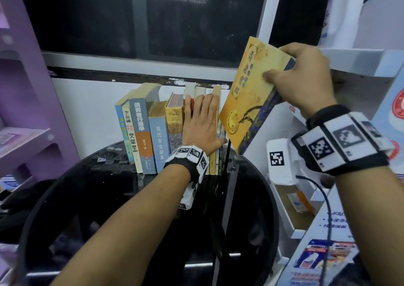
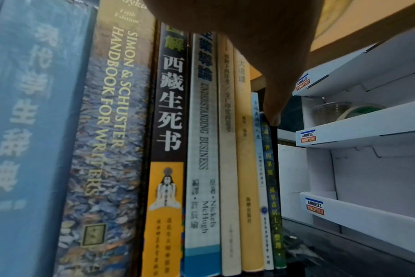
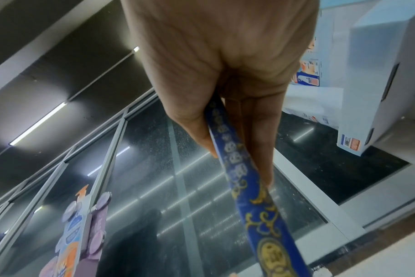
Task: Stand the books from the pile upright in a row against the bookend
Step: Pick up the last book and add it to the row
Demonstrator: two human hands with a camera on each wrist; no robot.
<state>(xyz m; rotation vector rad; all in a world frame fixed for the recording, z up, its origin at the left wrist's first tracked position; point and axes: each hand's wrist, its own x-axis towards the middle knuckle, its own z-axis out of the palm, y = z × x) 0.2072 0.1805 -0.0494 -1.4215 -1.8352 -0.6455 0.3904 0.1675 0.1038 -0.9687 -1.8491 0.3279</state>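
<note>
A row of books [image 1: 153,132] stands upright at the back of a round black table [image 1: 98,193]; the left wrist view shows their spines [image 2: 171,112] close up. My left hand [image 1: 203,119] lies flat on the spines at the row's right end, fingers straight. Its thumb [image 2: 272,110] reaches the top of a thin black bookend [image 2: 278,178] right of the last book. My right hand [image 1: 301,77] grips a yellow book [image 1: 249,97] with a blue patterned spine [image 3: 256,206], tilted in the air above and right of the row.
A white cardboard display shelf [image 1: 354,62] stands close on the right, its trays [image 2: 367,131] just beyond the bookend. A purple shelf unit [image 1: 26,84] is at the left. A dark window [image 1: 142,18] and a white wall back the table.
</note>
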